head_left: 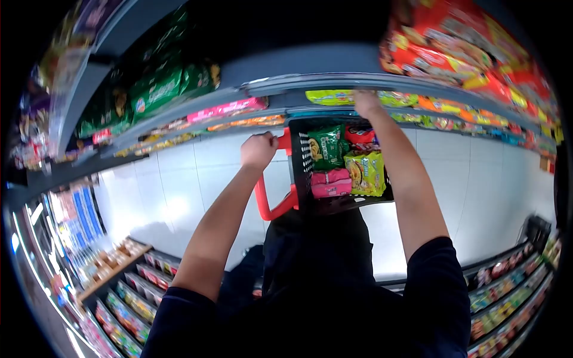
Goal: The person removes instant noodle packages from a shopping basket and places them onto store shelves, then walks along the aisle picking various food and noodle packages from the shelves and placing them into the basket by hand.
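Note:
My left hand (259, 150) is closed round the red handle (276, 206) of a black shopping basket (302, 173), near the handle's upper corner. Inside the basket lie a dark green packet (327, 147), a yellow-green packet (366, 173), a pink packet (331, 183) and a red packet (362, 137). Beyond the basket, my right hand (367, 103) reaches to the shelf, at a row of yellow-green packets (329, 97). Its fingers are blurred and partly hidden by the shelf edge, so their grip cannot be made out.
Large green packets (158, 92) stand on the upper shelf at left, red packets (465, 45) at upper right. A shelf edge (298, 80) runs across in front. Low racks of packets (128, 301) stand behind at both sides, and white floor tiles (179, 179) lie below.

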`<state>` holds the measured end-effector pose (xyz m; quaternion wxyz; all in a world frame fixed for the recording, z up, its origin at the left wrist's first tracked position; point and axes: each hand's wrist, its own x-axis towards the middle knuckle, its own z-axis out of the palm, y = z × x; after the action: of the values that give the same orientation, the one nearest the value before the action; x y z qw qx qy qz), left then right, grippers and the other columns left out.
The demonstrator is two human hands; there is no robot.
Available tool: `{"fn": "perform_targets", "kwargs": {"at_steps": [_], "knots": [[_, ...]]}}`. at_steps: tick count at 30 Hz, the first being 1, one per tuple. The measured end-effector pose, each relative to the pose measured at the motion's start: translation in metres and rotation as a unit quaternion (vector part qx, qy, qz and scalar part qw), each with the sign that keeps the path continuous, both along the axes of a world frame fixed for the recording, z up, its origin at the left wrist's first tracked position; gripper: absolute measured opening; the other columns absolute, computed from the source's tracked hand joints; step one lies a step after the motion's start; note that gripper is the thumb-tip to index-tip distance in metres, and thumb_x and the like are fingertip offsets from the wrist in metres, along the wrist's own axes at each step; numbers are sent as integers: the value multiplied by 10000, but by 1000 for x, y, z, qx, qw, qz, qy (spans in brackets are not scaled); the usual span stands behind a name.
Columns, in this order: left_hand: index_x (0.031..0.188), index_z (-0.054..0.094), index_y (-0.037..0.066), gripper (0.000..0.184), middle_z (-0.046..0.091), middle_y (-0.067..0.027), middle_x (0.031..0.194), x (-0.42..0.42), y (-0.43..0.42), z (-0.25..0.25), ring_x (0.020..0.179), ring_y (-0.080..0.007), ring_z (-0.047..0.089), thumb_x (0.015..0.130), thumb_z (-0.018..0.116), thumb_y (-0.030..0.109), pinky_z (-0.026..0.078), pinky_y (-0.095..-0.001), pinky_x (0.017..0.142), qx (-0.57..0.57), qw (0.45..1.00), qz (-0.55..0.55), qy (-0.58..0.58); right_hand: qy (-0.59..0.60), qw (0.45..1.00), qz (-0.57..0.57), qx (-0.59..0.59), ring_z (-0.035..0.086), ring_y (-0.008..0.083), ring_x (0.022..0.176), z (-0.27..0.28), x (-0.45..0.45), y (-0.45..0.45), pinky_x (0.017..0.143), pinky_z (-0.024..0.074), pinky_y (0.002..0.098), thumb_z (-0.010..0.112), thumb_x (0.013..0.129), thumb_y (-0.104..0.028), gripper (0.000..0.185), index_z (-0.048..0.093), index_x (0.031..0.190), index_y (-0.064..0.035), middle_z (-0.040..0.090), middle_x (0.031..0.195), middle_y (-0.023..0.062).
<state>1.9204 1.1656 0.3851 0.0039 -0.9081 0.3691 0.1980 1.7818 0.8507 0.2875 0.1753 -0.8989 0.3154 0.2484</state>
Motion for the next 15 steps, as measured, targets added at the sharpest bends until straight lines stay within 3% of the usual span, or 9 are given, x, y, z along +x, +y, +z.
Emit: {"fn": "perform_targets", "kwargs": {"at_steps": [1, 4, 7, 8, 12, 15], "knots": [[847, 677, 104, 275, 683, -134, 819, 1, -1, 1, 780, -321, 653, 892, 523, 328, 529, -423, 716, -2, 1000, 5, -1, 99, 993, -6, 58, 370, 311, 1347, 3, 16, -8, 1068, 372, 430, 482, 862, -116, 544, 411, 1401, -104, 397, 1454, 143], [852, 679, 119, 256, 682, -102, 782, 7, -1, -3, 760, -307, 652, 893, 522, 318, 533, -426, 676, -12, 1000, 6, -1, 46, 996, -1, 77, 307, 327, 1382, -21, 15, -5, 1084, 353, 437, 491, 869, -120, 554, 396, 1415, -122, 285, 1516, 150], [846, 680, 123, 258, 683, -89, 776, 11, -2, -2, 754, -300, 653, 893, 522, 322, 534, -425, 662, -22, 1000, 15, 11, 41, 994, 65, -76, 290, 360, 1382, -30, 8, 20, 1089, 351, 437, 501, 862, -105, 581, 375, 1429, -128, 214, 1536, 170], [851, 685, 128, 265, 686, -91, 796, 13, -4, -1, 765, -294, 655, 898, 513, 325, 537, -419, 673, -16, 999, 17, 23, 65, 993, 75, -68, 303, 390, 1367, -24, 8, 21, 1085, 361, 432, 504, 858, -95, 602, 355, 1440, -127, 208, 1531, 185], [875, 693, 136, 271, 690, -96, 836, 19, -14, 4, 793, -294, 657, 900, 506, 331, 539, -422, 697, -11, 999, 22, 22, 83, 995, 56, -5, 317, 374, 1363, -6, 15, 15, 1110, 324, 419, 522, 846, -110, 588, 394, 1420, -134, 258, 1513, 171], [893, 696, 139, 277, 693, -98, 859, 21, -17, 1, 815, -297, 658, 900, 501, 336, 539, -428, 715, -2, 1000, 8, 19, 76, 995, 67, -10, 330, 392, 1347, -12, 11, 12, 1089, 363, 426, 499, 811, -50, 610, 422, 1405, -164, 192, 1532, 159]]}}
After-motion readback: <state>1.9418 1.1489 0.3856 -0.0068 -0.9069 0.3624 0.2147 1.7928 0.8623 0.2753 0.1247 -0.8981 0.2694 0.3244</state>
